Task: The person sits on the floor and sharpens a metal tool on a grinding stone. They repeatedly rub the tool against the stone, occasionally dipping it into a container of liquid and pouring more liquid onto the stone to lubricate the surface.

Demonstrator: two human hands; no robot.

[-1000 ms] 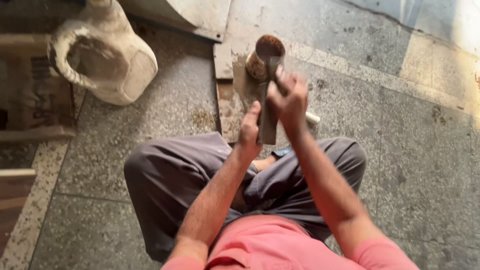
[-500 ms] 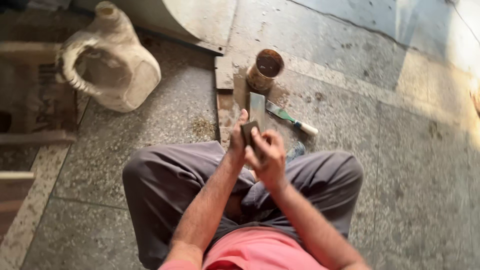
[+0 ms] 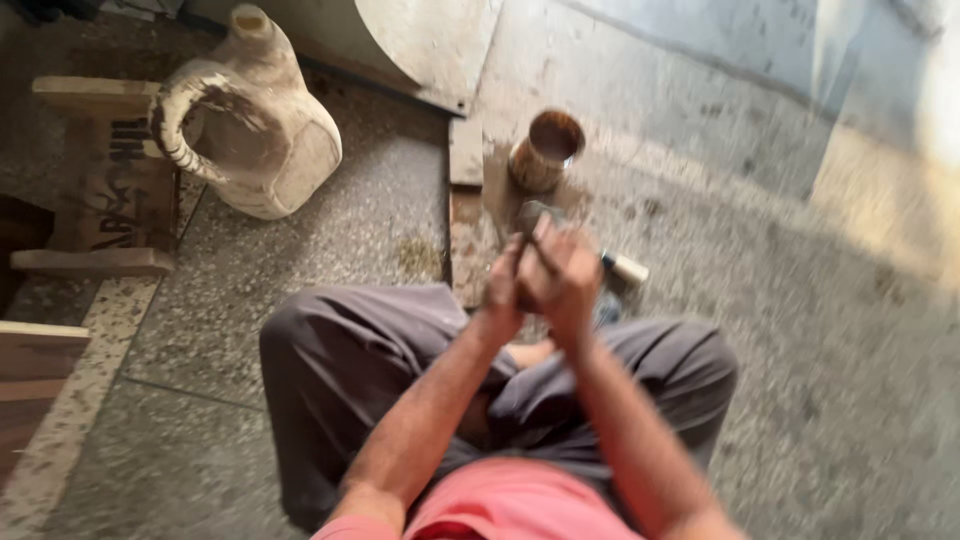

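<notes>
I see a small dark tool (image 3: pixel 530 215) held at the centre of the frame, its top sticking out above my hands; blur hides what kind it is. My right hand (image 3: pixel 562 275) is wrapped around it from the right, fingers curled closed, and my left hand (image 3: pixel 500 290) presses against it from the left, the two hands touching. Just right of them a pale-handled tool (image 3: pixel 625 268) lies on the stone floor (image 3: pixel 800 330). Above, a rusty brown cup (image 3: pixel 545 150) stands beside a flat wooden board (image 3: pixel 466 210). At the upper left a pale jug with a handle (image 3: pixel 250 130) sits near a wooden stool (image 3: pixel 95 180).
</notes>
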